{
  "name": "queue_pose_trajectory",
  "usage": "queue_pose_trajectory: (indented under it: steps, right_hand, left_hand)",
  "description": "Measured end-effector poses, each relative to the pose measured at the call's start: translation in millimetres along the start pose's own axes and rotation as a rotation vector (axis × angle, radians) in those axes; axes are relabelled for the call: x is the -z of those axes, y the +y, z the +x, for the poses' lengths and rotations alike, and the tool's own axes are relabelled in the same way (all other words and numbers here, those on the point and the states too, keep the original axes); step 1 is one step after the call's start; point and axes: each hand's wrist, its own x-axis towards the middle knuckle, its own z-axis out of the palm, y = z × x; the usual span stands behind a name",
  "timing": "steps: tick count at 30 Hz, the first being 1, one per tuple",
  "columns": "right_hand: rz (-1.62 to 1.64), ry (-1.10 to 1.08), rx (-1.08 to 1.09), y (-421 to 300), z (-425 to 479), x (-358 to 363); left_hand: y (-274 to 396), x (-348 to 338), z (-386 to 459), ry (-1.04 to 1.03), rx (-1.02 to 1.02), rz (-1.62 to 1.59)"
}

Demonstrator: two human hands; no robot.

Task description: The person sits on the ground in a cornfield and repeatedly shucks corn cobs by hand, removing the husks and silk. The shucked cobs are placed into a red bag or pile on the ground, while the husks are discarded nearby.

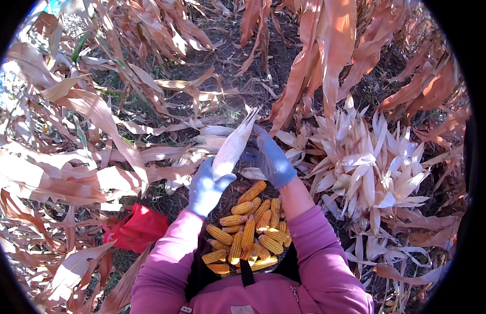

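An ear of corn in its pale dry husk [232, 151] slants up and to the right in front of me. Around its thick lower end is my left hand [210, 187], in a grey-blue knit glove. My right hand [270, 155], gloved alike, is at the upper right side of the ear near the husk's tip; its fingers are partly hidden, so its grip cannot be told. Below both hands, husked yellow corn cobs [248, 233] lie piled close to my body. Several ears still in husks [213, 137] lie behind the held ear.
A large heap of stripped husks [364, 168] lies on the right. On the left a red bag or cloth [139, 229] rests among dry corn leaves [82, 184]. Standing dry corn leaves [337, 51] hang down at the upper right, over bare soil [235, 62].
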Motion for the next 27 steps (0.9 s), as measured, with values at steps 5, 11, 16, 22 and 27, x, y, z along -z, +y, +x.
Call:
queue_pose_trajectory:
  steps: [5, 11, 16, 22, 27]
  right_hand:
    - [-0.087, 0.083, 0.006, -6, -2, 2]
    - [-0.192, 0.148, 0.160, 2, -3, 7]
    - [-0.187, 0.252, 0.236, 7, -3, 3]
    - [0.425, 0.148, 0.108, 12, 3, -6]
    - [0.545, 0.119, 0.051, 18, 3, -10]
  left_hand:
    - [-10, 6, -1, -0.311, 0.061, -0.358]
    - [-15, 1, -1, -0.463, 0.197, -0.824]
    - [-4, -2, -1, -0.265, 0.035, -0.419]
    - [13, -15, -5, 0.003, -0.082, 0.099]
    - [0, -31, 6, -0.117, -0.037, -0.356]
